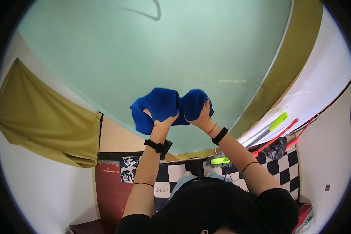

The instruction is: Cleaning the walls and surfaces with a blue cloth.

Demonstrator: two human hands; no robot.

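Note:
A blue cloth (163,101) is bunched up in both my hands, in front of a large pale green panel (175,52). My left hand (167,120) grips the left part of it, and folds of the fabric cover most of the fingers. On the right part, my right hand (204,115) has its fingers wrapped around a bunched end, partly hidden by the cloth. A narrower section of fabric joins the two bunches. Whether the cloth touches the panel is hard to tell. Black bands circle both wrists.
An olive curtain (55,114) hangs at the left. To the right lean a mop with a green grip (278,121) and a red-handled tool (278,137), near a black plastic bag (276,148). Below is a black-and-white checkered floor (177,172).

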